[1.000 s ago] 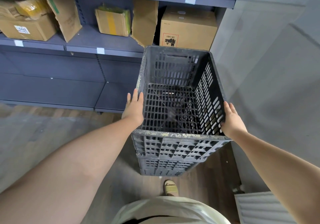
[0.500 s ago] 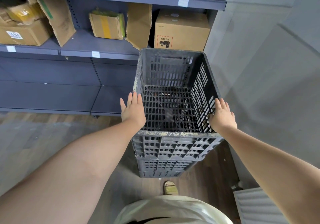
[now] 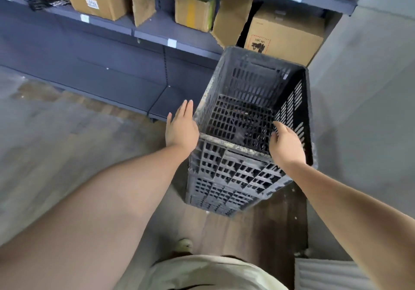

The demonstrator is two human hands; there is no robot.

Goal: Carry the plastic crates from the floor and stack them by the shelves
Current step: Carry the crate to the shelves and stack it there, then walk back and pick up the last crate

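While two black slatted crates (image 3: 238, 173) stand stacked beside the grey shelves (image 3: 157, 35), mouth upward, long axis toward the shelves; left hand (image 3: 180, 128) flat beside the rim; right hand (image 3: 285, 142) loosely spread, holding nothing.

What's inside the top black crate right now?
The black slatted plastic crate looks empty: only its grid floor shows, with something dim visible through it. The right hand covers its near right corner.
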